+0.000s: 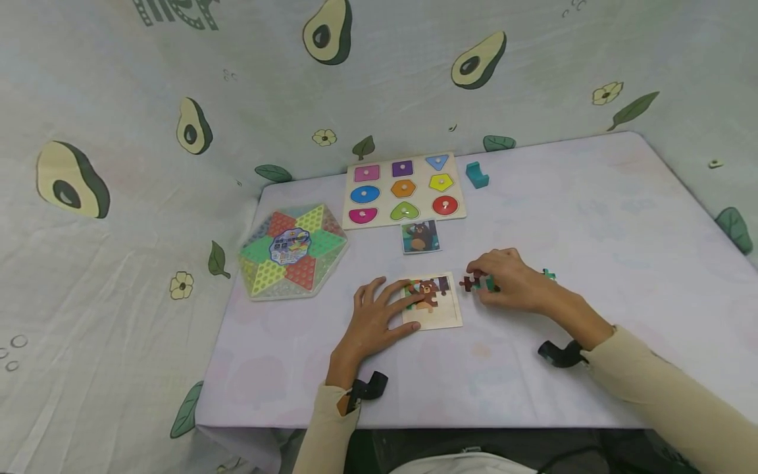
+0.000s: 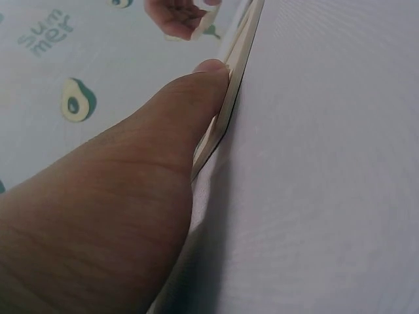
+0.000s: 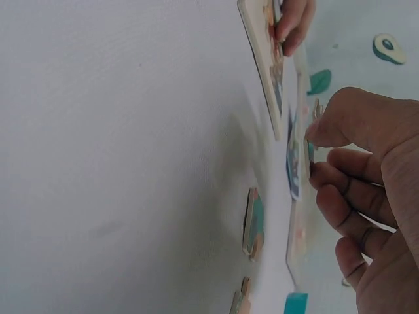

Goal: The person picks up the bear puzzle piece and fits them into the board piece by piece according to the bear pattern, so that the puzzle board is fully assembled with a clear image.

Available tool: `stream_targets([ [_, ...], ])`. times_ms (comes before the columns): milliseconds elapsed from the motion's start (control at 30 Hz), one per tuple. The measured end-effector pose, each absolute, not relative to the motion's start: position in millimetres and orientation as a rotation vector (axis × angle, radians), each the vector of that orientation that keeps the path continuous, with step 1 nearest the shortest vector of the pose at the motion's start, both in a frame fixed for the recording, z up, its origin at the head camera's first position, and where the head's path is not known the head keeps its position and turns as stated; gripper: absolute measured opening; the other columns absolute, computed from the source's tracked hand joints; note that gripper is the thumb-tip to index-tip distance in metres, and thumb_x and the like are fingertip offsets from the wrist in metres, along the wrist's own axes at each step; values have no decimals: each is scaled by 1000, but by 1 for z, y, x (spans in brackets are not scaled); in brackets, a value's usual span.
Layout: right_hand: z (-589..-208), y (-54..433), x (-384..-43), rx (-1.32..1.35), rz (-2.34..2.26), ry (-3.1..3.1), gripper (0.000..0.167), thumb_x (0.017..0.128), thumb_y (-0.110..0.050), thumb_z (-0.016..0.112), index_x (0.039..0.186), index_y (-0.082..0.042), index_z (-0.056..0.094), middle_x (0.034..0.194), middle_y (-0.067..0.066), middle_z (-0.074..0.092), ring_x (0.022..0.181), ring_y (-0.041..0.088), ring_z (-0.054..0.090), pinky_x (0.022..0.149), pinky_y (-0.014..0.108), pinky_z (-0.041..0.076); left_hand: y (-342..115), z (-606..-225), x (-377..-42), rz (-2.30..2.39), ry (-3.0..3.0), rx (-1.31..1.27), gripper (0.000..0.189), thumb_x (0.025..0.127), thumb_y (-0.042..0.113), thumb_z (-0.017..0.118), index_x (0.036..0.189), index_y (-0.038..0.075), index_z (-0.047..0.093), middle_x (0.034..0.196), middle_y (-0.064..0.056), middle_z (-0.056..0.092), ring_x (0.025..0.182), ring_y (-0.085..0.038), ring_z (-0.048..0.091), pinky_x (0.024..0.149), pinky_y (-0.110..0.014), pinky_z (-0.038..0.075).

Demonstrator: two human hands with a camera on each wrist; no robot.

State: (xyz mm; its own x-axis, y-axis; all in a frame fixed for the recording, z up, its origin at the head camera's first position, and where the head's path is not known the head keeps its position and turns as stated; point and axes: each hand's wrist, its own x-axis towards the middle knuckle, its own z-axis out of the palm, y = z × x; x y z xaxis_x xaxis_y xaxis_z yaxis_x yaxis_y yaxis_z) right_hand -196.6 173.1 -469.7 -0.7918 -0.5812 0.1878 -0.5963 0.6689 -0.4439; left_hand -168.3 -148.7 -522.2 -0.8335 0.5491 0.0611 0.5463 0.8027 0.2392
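A wooden puzzle board [image 1: 441,319] with a partly filled brown bear picture lies on the table. Across its left side rests my left hand [image 1: 376,322], fingers spread and thumb along the near edge; the left wrist view shows that thumb [image 2: 196,91] against the board's rim. To the right of the board, my right hand [image 1: 512,283] pinches a puzzle piece [image 3: 311,157] between thumb and fingertips, held above the cloth. Loose puzzle pieces [image 3: 254,222] lie on the table below that hand. A small green piece [image 1: 549,274] shows beyond the right wrist.
Behind the board lies a square bear picture card [image 1: 421,237]. Farther back are a shape board [image 1: 385,187] with colored knobbed shapes and a teal block [image 1: 477,175]. A hexagonal checkers box [image 1: 293,253] sits at left. A patterned curtain [image 1: 403,85] borders the table.
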Motion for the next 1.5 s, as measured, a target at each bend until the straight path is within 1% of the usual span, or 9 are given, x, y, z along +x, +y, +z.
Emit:
stream_targets([
  [133,-470,167,-196,1026,797,-2835,38,80,-12,76,116,-3,68,104,3,69,96,18,58,88,45,36,-149,-522,-168,393,2975,910,59,93,69,50,148,48,45,160,8,31,147,-32,17,112,-60,14],
  [333,-472,160,-195,1070,805,-2811,38,80,-13,78,115,-3,68,100,1,68,94,16,57,87,44,36,-149,-522,-168,401,2981,925,58,93,67,51,147,47,46,160,7,32,146,-33,18,111,-60,15],
  [633,-477,150,-195,1105,780,-2803,39,79,-15,78,116,-4,69,105,3,69,97,18,58,91,46,38,-149,-522,-169,363,2979,905,60,92,71,48,148,47,45,160,9,30,147,-31,17,113,-58,13],
  [867,-480,141,-195,1125,788,-2794,39,80,-14,79,117,-4,68,107,3,68,102,21,59,92,49,37,-149,-523,-170,367,2986,917,59,93,69,48,147,47,46,160,9,30,147,-32,18,112,-59,14],
  [1067,-483,136,-195,1139,793,-2790,40,81,-16,78,118,-5,68,108,2,68,103,20,59,92,48,37,-149,-524,-171,369,2973,909,58,94,70,47,148,48,44,161,10,28,147,-31,16,113,-59,13],
  [1300,-487,130,-196,1157,792,-2798,41,82,-17,77,119,-4,68,109,3,68,103,21,59,93,48,37,-151,-525,-172,389,2975,918,57,94,68,48,148,48,44,160,10,29,147,-31,16,112,-58,13],
  [1400,-490,128,-197,1170,761,-2785,39,81,-17,77,117,-5,69,107,3,68,102,21,59,92,48,37,-151,-526,-172,395,2977,930,57,94,67,49,148,48,45,160,10,29,147,-31,16,111,-58,14],
  [1500,-492,128,-197,1197,700,-2756,33,82,-18,76,113,-7,71,108,3,67,103,22,59,92,48,37,-151,-526,-173,404,2982,953,57,95,67,49,148,46,45,160,9,30,147,-32,18,111,-59,15],
])
